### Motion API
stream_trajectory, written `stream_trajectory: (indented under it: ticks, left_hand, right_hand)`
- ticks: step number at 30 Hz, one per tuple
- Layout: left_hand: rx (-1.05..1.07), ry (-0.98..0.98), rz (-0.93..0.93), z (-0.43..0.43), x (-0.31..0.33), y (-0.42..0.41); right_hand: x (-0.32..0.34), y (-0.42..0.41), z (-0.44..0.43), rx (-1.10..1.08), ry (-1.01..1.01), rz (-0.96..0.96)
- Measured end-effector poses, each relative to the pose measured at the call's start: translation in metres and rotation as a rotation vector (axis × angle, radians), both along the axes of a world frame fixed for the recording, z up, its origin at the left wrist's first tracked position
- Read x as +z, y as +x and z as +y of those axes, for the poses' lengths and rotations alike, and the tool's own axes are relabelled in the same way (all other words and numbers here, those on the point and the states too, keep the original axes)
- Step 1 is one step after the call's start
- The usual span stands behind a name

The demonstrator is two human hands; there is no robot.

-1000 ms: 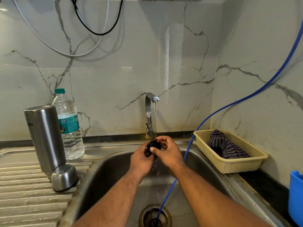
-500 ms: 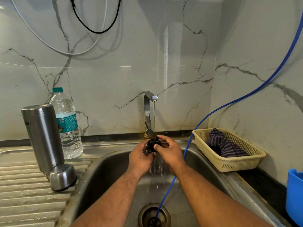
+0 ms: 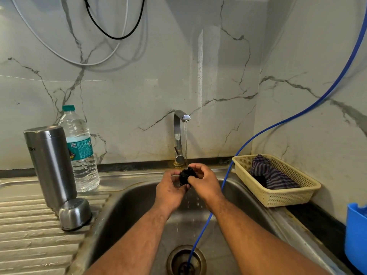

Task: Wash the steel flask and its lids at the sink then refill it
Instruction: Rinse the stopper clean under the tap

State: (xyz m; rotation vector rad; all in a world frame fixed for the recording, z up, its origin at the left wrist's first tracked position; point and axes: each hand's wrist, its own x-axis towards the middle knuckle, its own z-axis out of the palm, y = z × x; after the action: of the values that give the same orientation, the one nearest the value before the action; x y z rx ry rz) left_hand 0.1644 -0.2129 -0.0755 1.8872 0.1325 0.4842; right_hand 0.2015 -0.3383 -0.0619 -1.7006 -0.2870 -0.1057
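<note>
Here, both hands (image 3: 186, 185) grip a small black lid (image 3: 185, 176) — wet, under running water.

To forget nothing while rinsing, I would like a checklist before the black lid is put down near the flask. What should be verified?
1. The black lid is under the water stream: ok.
2. The left hand and right hand both grip it: ok.
3. The lid is fully clean: cannot tell.
4. Free place on the drainboard beside the steel cap: ok.
5. The steel flask stands, not fallen: ok.
6. The tap is closed: not ok, water runs.
</note>
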Motion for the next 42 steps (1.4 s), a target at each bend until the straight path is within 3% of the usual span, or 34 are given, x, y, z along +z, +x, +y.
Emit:
stream_trajectory:
  ticks: [29,36,42]
  left_hand:
    - [-0.004,-0.085,-0.004,-0.004,-0.001,0.000]
    - [0.018,-0.100,-0.039,-0.004,0.002,-0.001]
    - [-0.007,-0.128,-0.062,-0.004,0.003,-0.001]
  right_hand:
    - [0.001,-0.002,0.006,-0.052,-0.232,-0.183]
    - [0.001,0.001,0.013,-0.075,-0.211,-0.236]
    - [-0.002,0.004,0.010,-0.136,-0.010,-0.114]
